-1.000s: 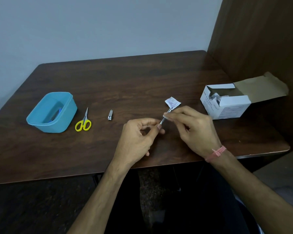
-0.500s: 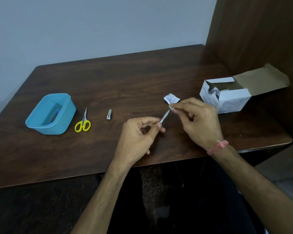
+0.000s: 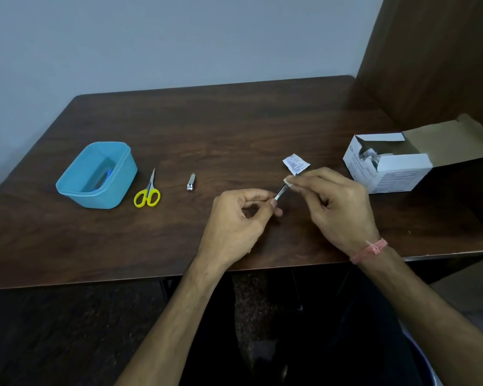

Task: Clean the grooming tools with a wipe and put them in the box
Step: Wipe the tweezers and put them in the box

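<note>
From the head view, our only one, we see our left hand (image 3: 241, 218) pinching the near end of a thin metal tool (image 3: 280, 193), likely tweezers, between thumb and forefinger, while our right hand (image 3: 338, 207) pinches a small white wipe (image 3: 288, 181) around the tool's far end, which points toward one o'clock. Both hands hang just above the table (image 3: 234, 129), near its front edge. The torn wipe packet (image 3: 296, 164) lies just beyond our right fingertips at twelve o'clock from them. Well away at nine o'clock sits the blue box (image 3: 117, 188), something blue already inside it, with the yellow-handled scissors (image 3: 148, 190) just beside it at its three o'clock and the nail clipper (image 3: 190, 182) between scissors and hands. The open cardboard carton (image 3: 388, 174) stands at our two o'clock. We judge the main risk to be the tool slipping: it is narrow and slick, our left grip covers only its tip, and a firm pull of the wipe could tug it free and drop it off the near edge into our lap. The small wipe could also slide off the pointed end. Scissors and clipper are still outside the box, so they appear uncleaned.
</note>
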Demonstrator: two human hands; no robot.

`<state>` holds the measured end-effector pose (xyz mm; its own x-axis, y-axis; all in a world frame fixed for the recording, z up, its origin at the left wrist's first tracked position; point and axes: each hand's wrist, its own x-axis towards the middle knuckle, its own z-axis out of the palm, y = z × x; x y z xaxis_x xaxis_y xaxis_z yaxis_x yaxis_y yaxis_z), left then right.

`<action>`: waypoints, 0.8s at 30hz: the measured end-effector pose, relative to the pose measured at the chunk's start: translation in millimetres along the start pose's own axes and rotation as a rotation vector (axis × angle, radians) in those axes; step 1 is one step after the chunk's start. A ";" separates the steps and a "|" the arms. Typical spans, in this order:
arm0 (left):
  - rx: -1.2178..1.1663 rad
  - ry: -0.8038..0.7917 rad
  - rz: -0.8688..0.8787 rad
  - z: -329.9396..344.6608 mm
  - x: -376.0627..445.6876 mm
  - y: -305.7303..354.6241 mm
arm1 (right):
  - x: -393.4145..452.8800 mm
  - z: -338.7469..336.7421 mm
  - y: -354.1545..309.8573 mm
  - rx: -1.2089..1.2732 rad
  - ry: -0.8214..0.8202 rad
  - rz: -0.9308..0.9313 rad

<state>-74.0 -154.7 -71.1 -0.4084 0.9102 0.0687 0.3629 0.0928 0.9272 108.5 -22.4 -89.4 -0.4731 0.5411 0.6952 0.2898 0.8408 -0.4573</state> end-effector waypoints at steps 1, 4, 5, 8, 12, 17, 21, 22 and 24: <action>0.006 -0.002 0.003 -0.2 0.4 -0.6 | 0.6 0.2 0.0 -0.004 0.011 0.007; -0.004 -0.005 0.001 -0.6 0.1 -0.9 | 0.2 -0.8 -2.6 -0.008 -0.028 -0.022; -0.007 -0.006 0.002 -0.8 0.2 -0.7 | 0.1 -1.0 -2.6 -0.013 -0.035 -0.023; -0.007 -0.006 0.003 -1.4 0.9 -0.2 | 2.3 -1.0 0.1 -0.011 0.020 0.028; -0.006 -0.010 -0.001 -1.7 0.3 0.2 | 0.9 0.2 -2.0 0.006 -0.008 0.003; -0.002 -0.001 -0.001 -1.3 -0.2 -0.3 | 0.9 1.6 3.0 -0.012 0.024 0.019; -0.006 -0.007 0.002 -1.1 -1.3 -0.6 | -0.8 1.1 3.9 -0.006 0.006 0.003; -0.007 -0.006 0.001 -0.9 -1.0 -0.6 | -0.5 1.1 4.1 -0.006 -0.002 -0.001; -0.011 0.000 0.003 -1.5 -0.4 -0.2 | 1.0 1.9 6.1 -0.005 0.012 0.004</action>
<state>-75.2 -155.6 -70.7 -0.4070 0.9106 0.0718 0.3546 0.0851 0.9311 108.2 -16.8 -92.5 -0.4624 0.5445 0.6998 0.2956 0.8388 -0.4573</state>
